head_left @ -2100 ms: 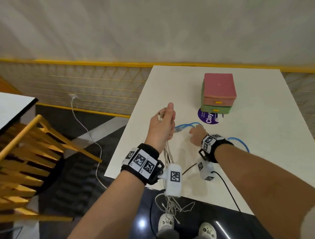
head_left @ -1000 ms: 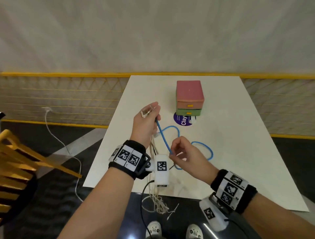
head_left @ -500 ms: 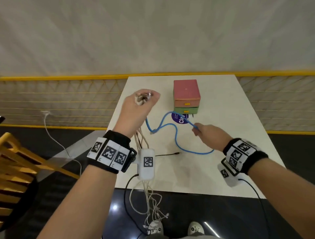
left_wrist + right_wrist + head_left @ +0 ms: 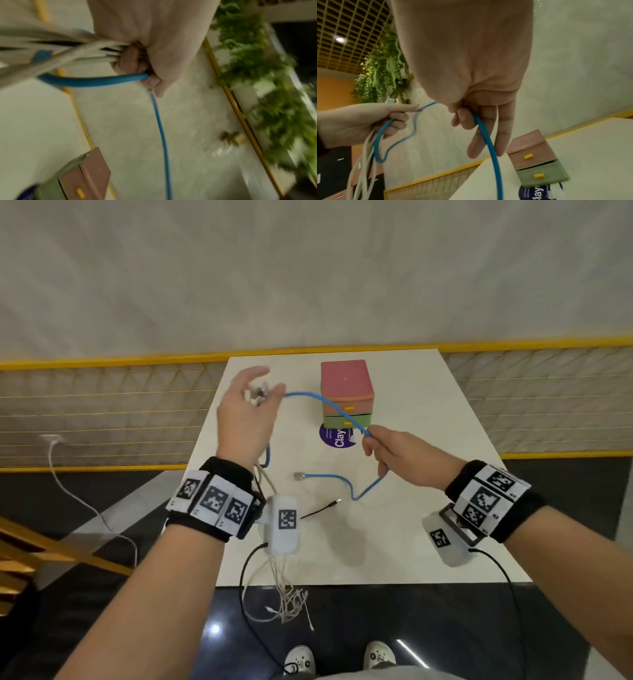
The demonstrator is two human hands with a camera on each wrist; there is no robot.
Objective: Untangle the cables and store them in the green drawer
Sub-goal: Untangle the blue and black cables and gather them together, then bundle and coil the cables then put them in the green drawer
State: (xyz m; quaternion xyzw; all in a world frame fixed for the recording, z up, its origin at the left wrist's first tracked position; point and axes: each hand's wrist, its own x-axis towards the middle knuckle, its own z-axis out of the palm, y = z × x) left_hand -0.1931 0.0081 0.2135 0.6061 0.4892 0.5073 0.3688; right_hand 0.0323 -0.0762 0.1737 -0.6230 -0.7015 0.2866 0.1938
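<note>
The blue cable (image 4: 322, 400) is being drawn out of the bundle: one stretch of it runs in the air from the left hand (image 4: 246, 419), raised over the far left of the table (image 4: 428, 508), across to the right hand (image 4: 404, 460), passing in front of the small drawer unit (image 4: 346, 392). From the right hand it drops to the table and snakes left to a metal-tipped plug (image 4: 299, 476) lying near the middle. It is a smooth, round, flexible cord that keeps soft bends where it rests.

The left hand's fingers (image 4: 135, 60) are curled round a bunch of white cables (image 4: 51, 48) together with the blue one; the white ones hang down past the near table edge in a knotted clump (image 4: 287, 601). The right hand pinches the blue cable between thumb and index finger (image 4: 464, 119), the other fingers extended.

The step in hand looks like separating the blue cable from the white ones. The next move probably calls for pulling it fully clear of the left grip, then coiling it. The green drawer (image 4: 347, 422), the lower one under the pink drawer (image 4: 349, 407), appears closed and would need opening.

A thin black cable (image 4: 318, 510) lies on the near table, and a purple sticker (image 4: 337, 436) sits just before the unit.
</note>
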